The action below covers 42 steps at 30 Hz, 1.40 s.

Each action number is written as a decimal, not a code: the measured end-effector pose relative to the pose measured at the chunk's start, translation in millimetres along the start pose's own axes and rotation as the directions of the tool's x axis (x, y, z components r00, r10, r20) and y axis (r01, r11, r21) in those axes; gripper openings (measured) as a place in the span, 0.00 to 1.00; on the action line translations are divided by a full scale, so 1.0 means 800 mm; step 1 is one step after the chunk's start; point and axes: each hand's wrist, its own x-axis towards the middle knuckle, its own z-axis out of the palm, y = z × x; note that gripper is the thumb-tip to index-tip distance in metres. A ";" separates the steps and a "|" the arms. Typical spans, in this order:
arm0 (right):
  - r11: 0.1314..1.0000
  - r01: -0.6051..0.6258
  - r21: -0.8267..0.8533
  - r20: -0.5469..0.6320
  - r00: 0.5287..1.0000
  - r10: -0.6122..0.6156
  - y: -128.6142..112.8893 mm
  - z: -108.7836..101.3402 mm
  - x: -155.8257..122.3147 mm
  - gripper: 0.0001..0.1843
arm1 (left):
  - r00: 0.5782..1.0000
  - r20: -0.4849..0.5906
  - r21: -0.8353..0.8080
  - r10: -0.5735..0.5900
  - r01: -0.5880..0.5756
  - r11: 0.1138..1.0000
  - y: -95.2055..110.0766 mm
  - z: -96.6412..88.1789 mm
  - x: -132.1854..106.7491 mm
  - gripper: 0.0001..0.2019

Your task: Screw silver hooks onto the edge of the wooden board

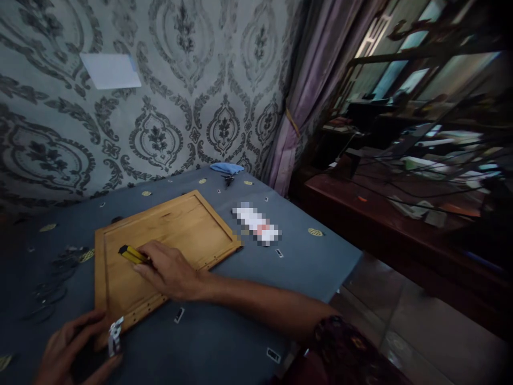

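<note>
A framed wooden panel [160,224], like a cabinet door, lies flat on a blue-grey covered table. My right hand [172,270] is over it, closed around a tool with a yellow-and-black handle [134,255]; its working end is hidden. At the panel's near left corner, my left hand [74,347] curls its thumb and fingers around a small silver metal hinge [115,338]. The hinge stands against the panel's edge. Small dark holes run along the near side of the frame.
Several dark metal pieces [56,283] lie left of the panel. Beyond it are a blue cloth [227,168] and a small dark object [228,181]. A blurred-out white item [256,223] sits to the right. Past the table's right edge stands a cluttered reddish-brown desk [360,198].
</note>
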 end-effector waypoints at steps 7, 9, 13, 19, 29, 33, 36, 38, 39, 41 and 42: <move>0.950 0.003 0.313 -0.149 0.988 0.046 -0.010 0.016 0.002 0.10 | 0.986 0.121 -0.130 -0.119 0.134 0.982 0.063 -0.035 0.024 0.19; 0.915 0.021 0.404 -0.168 0.985 0.051 -0.018 0.022 0.007 0.11 | 0.978 0.144 -0.137 -0.148 0.168 0.976 0.068 -0.039 0.027 0.19; 0.877 0.031 0.479 -0.144 0.989 0.043 -0.036 0.036 0.015 0.11 | 0.964 0.187 -0.140 -0.190 0.218 0.966 0.073 -0.044 0.027 0.20; 0.861 0.021 0.508 -0.093 0.995 0.030 -0.048 0.055 0.017 0.11 | 0.961 0.198 -0.170 -0.192 0.226 0.959 0.077 -0.047 0.027 0.20; 0.851 -0.021 0.524 -0.019 0.999 0.036 -0.043 0.068 0.010 0.10 | 0.958 0.206 -0.178 -0.199 0.237 0.955 0.077 -0.048 0.028 0.20; 0.860 -0.023 0.510 -0.022 0.999 0.039 -0.040 0.071 0.009 0.11 | 0.962 0.207 -0.171 -0.180 0.217 0.961 0.076 -0.049 0.028 0.21; 0.859 -0.017 0.512 -0.018 0.999 0.031 -0.040 0.071 0.009 0.10 | 0.965 0.203 -0.167 -0.168 0.203 0.965 0.075 -0.048 0.027 0.22; 0.853 -0.009 0.521 -0.018 1.000 0.022 -0.041 0.070 0.010 0.10 | 0.967 0.200 -0.168 -0.159 0.194 0.967 0.075 -0.048 0.027 0.22; 0.851 -0.004 0.525 -0.022 1.000 0.018 -0.042 0.070 0.011 0.10 | 0.968 0.198 -0.168 -0.156 0.190 0.967 0.075 -0.047 0.026 0.21; 0.845 -0.003 0.534 -0.028 0.999 0.021 -0.043 0.070 0.012 0.12 | 0.969 0.192 -0.166 -0.153 0.186 0.968 0.074 -0.047 0.026 0.21; 0.840 -0.011 0.543 -0.024 0.999 0.029 -0.044 0.070 0.013 0.13 | 0.970 0.191 -0.163 -0.153 0.185 0.969 0.073 -0.046 0.026 0.21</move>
